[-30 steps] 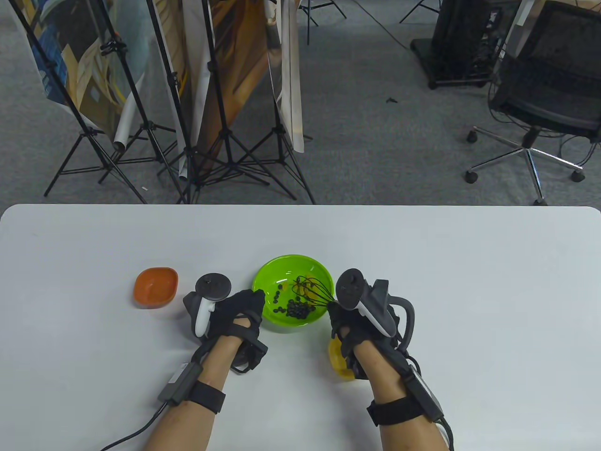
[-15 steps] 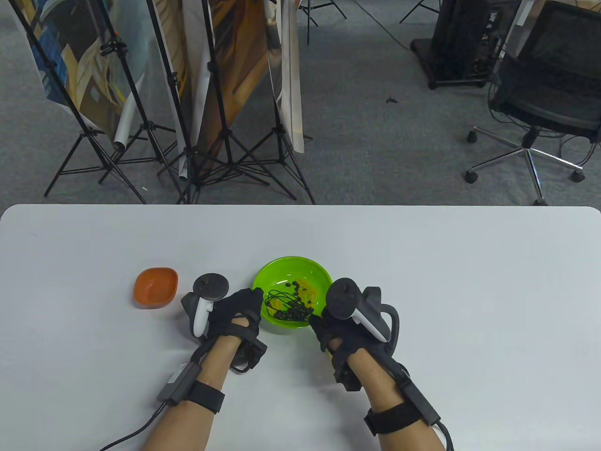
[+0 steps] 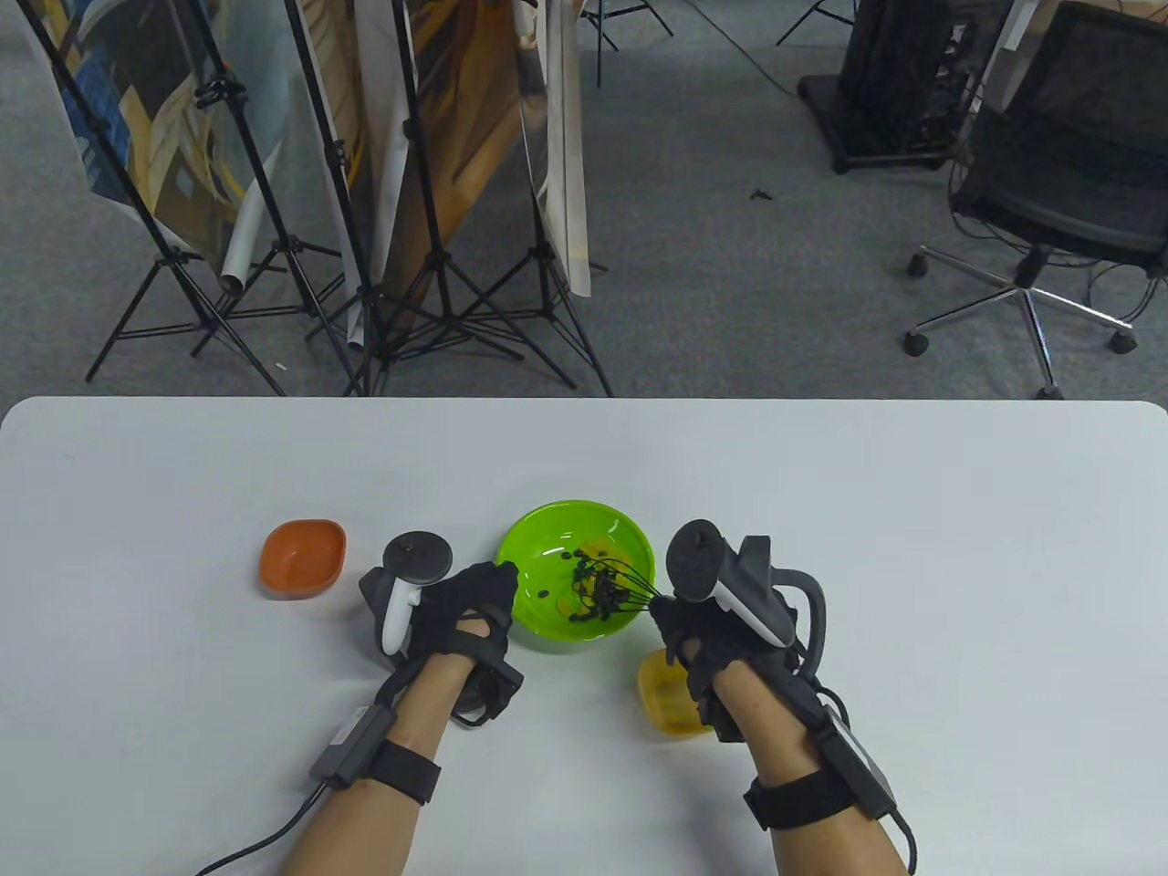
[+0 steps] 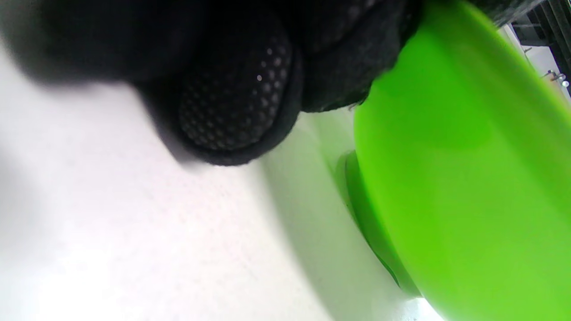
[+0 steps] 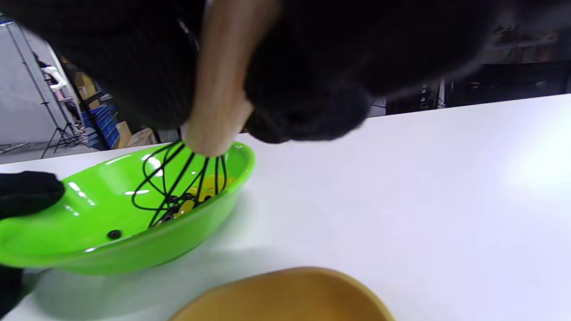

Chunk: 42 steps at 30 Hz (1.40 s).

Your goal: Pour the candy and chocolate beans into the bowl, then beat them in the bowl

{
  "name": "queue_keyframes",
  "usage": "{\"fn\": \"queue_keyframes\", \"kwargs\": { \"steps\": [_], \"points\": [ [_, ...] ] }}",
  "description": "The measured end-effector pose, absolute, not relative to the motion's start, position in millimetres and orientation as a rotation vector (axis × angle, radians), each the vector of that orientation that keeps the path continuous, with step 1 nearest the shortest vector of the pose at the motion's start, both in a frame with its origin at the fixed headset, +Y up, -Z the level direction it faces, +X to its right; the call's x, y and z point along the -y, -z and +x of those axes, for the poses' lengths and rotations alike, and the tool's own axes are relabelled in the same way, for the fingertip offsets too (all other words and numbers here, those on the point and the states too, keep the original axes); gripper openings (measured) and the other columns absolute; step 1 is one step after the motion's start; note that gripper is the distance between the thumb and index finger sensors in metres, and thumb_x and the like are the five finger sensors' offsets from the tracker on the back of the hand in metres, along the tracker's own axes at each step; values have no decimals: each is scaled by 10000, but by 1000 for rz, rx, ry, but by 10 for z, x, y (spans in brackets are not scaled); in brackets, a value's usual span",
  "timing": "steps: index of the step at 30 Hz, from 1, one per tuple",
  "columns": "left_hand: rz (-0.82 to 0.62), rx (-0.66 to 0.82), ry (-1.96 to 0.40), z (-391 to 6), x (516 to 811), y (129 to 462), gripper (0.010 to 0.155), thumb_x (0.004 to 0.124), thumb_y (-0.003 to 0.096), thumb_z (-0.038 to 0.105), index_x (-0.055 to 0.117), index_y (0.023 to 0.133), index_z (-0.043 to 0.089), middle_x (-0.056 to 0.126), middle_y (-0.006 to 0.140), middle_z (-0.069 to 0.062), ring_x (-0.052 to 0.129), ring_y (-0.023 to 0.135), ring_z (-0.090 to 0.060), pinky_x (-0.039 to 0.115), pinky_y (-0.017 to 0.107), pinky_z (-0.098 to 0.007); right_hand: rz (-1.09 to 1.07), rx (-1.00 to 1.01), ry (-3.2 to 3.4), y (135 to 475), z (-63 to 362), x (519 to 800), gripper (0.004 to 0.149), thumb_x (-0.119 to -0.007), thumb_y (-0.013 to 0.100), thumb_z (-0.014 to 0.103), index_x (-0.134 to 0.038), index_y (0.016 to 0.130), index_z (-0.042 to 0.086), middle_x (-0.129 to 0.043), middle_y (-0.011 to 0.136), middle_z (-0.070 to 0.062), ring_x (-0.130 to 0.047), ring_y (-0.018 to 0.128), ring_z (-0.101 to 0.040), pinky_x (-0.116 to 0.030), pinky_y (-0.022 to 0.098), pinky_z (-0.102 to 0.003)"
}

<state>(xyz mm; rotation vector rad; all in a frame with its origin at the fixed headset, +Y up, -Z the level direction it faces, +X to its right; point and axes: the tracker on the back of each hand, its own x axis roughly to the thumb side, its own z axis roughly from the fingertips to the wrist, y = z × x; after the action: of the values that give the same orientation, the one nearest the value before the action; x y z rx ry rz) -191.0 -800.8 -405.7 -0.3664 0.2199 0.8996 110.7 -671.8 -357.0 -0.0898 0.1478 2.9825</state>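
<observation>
Table view: green bowl [image 3: 630,538] holds dark beans, yellow candy; right grip [image 3: 698,630] clutches whisk [image 3: 620,584]; left grip [image 3: 465,602] pinches rim.

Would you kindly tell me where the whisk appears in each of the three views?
Table view: whisk in the green bowl, right of centre.
Left wrist view: not in it; only the bowl's outer wall.
Right wrist view: wires left of centre, inside the bowl, handle running up into the right hand.
Shared landmark: the green bowl.
</observation>
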Motion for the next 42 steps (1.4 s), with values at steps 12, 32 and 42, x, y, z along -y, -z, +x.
{"fn": "queue_keyframes", "kwargs": {
  "steps": [12, 32, 42],
  "points": [
    [-397, -213, -936, -1926, 8022, 4068, 433, 699, 471, 584, 845, 620, 205, 986, 310, 133, 1091, 272, -126, 936, 163, -272, -84, -60, -2869, 3646, 873, 6987, 561, -805, 466, 504, -910, 773, 47, -1014, 393, -122, -934, 12, -176, -867, -45, -364],
    [-398, -221, -954, -1941, 8031, 4065, 442, 695, 473, 588, 836, 645, 206, 982, 331, 134, 1089, 295, -121, 938, 182, -270, -36, -99, -3023, 3481, 979, 6674, 534, -909, 436, 513, -957, 751, 85, -1029, 394, -131, -936, 24, -219, -861, -15, -396],
    [-420, -207, -973, -1929, 8037, 4069, 432, 716, 471, 575, 837, 635, 194, 982, 325, 126, 1089, 285, -128, 936, 174, -275, -155, -36, -2971, 3615, 1035, 6855, 549, -836, 461, 512, -930, 759, 60, -1018, 386, -116, -933, 12, -180, -868, -33, -370]
  ]
}}
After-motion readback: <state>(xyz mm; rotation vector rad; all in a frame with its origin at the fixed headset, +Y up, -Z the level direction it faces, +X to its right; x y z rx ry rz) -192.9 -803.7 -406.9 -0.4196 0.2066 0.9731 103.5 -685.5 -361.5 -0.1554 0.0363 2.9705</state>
